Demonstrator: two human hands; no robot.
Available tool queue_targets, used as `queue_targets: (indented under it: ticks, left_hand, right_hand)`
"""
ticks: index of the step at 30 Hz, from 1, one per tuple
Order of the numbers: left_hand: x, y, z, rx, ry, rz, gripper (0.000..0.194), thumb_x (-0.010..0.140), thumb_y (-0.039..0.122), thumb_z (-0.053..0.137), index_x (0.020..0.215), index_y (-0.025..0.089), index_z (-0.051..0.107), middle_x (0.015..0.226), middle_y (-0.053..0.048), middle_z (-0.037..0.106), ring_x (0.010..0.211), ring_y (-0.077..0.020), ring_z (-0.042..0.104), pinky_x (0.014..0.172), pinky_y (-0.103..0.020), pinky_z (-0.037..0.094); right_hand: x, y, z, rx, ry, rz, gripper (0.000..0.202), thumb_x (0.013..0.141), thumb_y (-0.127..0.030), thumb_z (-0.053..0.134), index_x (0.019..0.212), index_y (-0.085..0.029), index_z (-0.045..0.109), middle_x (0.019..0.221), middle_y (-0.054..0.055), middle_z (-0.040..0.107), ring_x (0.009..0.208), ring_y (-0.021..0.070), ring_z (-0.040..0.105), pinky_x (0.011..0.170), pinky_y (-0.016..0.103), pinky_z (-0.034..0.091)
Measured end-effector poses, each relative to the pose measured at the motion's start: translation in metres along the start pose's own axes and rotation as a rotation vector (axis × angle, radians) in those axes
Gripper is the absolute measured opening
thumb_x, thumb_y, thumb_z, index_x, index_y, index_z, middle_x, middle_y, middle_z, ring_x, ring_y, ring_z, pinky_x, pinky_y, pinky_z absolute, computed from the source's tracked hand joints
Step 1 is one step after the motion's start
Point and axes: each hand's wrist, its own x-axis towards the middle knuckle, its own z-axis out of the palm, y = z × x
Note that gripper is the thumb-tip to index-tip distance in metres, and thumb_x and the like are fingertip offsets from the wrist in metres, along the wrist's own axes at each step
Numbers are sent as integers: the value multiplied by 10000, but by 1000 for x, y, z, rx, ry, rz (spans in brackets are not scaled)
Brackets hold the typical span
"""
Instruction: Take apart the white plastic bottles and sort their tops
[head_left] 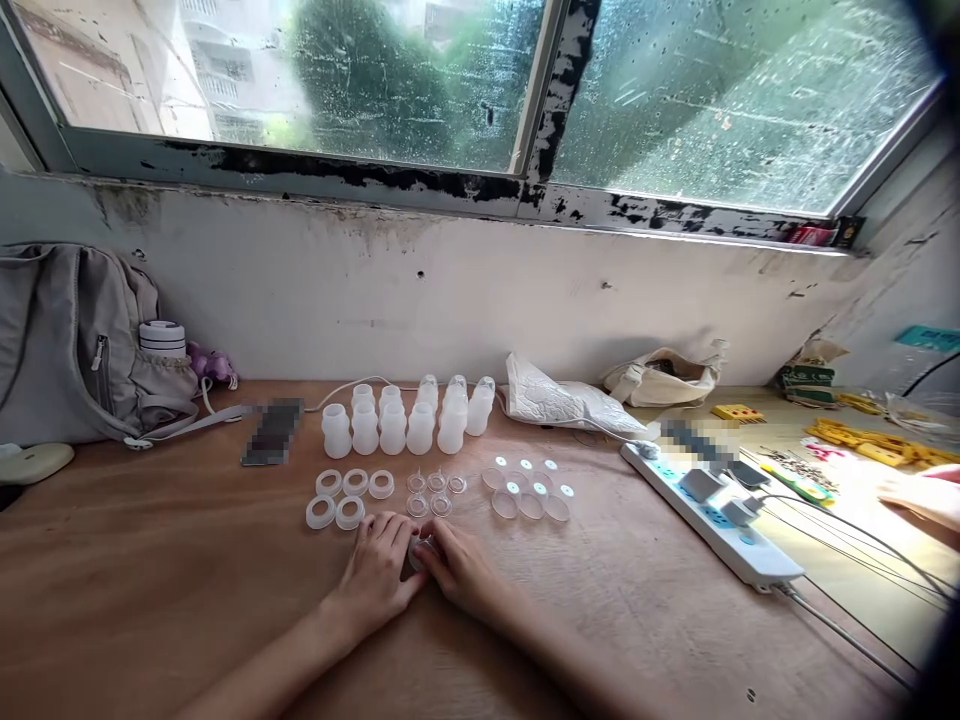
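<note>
The left hand point(379, 560) has its fingers bent together and its thumb laid underneath. The right hand point(459, 568) closes its thumb and forefinger from the opposite side. Between them, gripped by both with little gap left, is a small, clear, round plastic piece point(420, 552), above the brown wooden table point(187, 580); whether it touches the wood cannot be told.

Fingers cover most of the piece, so which way it points and where its long axis lies cannot be made out; only a rounded part shows.

The smooth piece could slip or tilt if the two pinches press unevenly. A forward push of the knuckles could scatter the frosted white plastic rings point(320, 524), at 11 o'clock just beside the left fingertips, or the thin, clear plastic rings point(441, 506) at 12.

At 2 o'clock lie clear, flat plastic discs with white dots point(532, 505). Farther out at 12, translucent white, waisted plastic bottles point(392, 432) stand in rows, long axes vertical. Well apart at 3 is a long white power strip point(709, 520).
</note>
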Motion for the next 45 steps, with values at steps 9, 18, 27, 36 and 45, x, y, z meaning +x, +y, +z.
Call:
queue_targets:
  ticks: [9,18,27,36,45]
  left_hand:
    - [2,4,-5,-38,-23,-17,182,670,257,570,835,196,523,850,-45,582,850,-235,486,779,-378,344]
    - [3,3,-8,-31,-22,-7,187,679,299,586,820,189,532,828,-39,592,826,-230,503,747,-372,369]
    - [2,-1,-6,-55,-33,4,245,692,328,598,878,180,540,867,-56,595,850,-238,506,749,-382,377]
    - [1,-9,-7,-10,-48,64,267,734,372,548,929,190,545,913,-59,598,912,-238,499,811,-397,349]
    - [7,-44,-6,191,100,5,321,780,341,481,1058,183,509,1130,-92,553,1082,-255,453,955,-445,257]
  right_hand:
    - [-6,1,2,39,-22,-31,114,871,-212,363,928,-195,460,812,41,560,691,151,541,608,245,412]
    - [-5,1,0,97,-58,-15,137,876,-188,327,933,-199,451,859,54,552,745,159,544,667,261,437]
    - [-3,3,-9,272,-43,-24,147,851,-164,370,933,-194,489,867,54,560,793,156,534,710,264,439]
    - [0,3,-28,484,-137,100,214,835,-258,454,1021,-188,531,777,9,578,644,115,524,585,220,433]
    - [5,28,-25,2,283,288,158,819,-289,445,874,-173,537,697,16,514,597,133,505,578,251,416]
